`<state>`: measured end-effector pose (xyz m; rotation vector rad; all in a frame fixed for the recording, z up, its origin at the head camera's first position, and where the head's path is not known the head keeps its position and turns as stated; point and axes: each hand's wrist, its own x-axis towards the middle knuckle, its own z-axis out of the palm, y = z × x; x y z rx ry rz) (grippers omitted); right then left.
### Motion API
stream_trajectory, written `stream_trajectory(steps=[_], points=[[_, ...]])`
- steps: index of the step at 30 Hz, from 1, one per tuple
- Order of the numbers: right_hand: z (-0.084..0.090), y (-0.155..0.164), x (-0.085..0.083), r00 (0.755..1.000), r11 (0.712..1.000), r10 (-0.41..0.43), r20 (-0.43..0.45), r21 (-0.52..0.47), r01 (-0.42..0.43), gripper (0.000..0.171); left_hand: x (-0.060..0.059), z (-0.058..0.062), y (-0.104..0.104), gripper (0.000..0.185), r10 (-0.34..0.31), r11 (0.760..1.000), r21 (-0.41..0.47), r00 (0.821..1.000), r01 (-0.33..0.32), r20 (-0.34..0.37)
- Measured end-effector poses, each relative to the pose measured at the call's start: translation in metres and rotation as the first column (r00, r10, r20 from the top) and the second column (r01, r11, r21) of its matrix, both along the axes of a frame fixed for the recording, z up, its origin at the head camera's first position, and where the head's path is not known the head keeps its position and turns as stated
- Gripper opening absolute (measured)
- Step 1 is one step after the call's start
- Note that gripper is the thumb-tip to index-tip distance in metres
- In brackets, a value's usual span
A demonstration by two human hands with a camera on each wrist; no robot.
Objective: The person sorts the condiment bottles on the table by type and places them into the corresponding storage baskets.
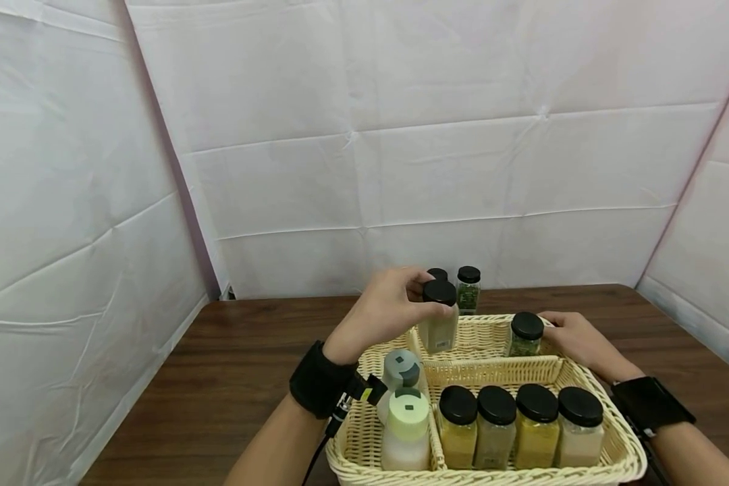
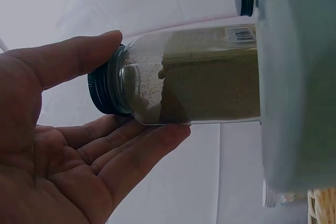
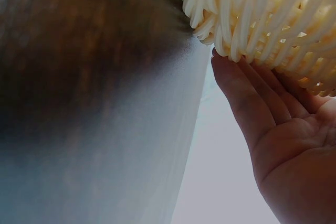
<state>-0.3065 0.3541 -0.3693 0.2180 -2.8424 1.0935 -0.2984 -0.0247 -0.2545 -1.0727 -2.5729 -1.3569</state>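
Note:
My left hand [image 1: 426,297] grips a glass spice jar [image 1: 440,331] with a black lid and tan powder, fingers and thumb round the lid. It holds the jar upright over the back compartment of a cream wicker basket [image 1: 619,432]. In the left wrist view the jar [image 2: 205,77] lies between the thumb and fingers of the left hand [image 2: 144,85]. My right hand [image 1: 574,337] rests flat against the basket's right rear rim. The right wrist view has the right hand [image 3: 262,108] with straight fingers touching the basket's weave [image 3: 262,14].
A green herb jar [image 1: 525,335] stands in the back compartment. Several black-lidded jars [image 1: 496,425] fill the front row, and two plastic bottles [image 1: 407,428] stand in the left compartment. Two more jars [image 1: 468,287] stand behind the basket on the brown table [image 1: 249,351]. White cloth walls surround it.

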Motion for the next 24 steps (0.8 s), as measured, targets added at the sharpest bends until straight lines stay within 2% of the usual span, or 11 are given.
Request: stream_trajectory(steps=[5,11,19,24], points=[[-0.0039,-0.0002,0.0008,1.000,1.000,0.019,-0.003,-0.017,-0.019,0.052,0.0028,-0.0030,0.0011,0.042,-0.015,1.000,-0.022,0.999,0.016,0.030],[-0.0042,-0.0021,-0.0004,1.000,1.000,0.014,-0.009,-0.011,-0.014,0.049,0.0057,-0.0045,0.0031,0.045,-0.039,0.999,-0.034,0.997,0.042,0.067],[-0.0013,-0.0024,0.0004,1.000,1.000,0.008,-0.019,0.003,-0.008,0.051,0.0075,-0.0058,0.0030,0.039,-0.087,0.995,-0.046,0.991,0.092,0.102],[-0.0004,-0.0027,0.0016,1.000,1.000,-0.002,-0.006,0.000,0.002,0.055,0.0064,-0.0075,0.0030,0.031,-0.117,0.989,-0.082,0.988,0.125,0.100]])
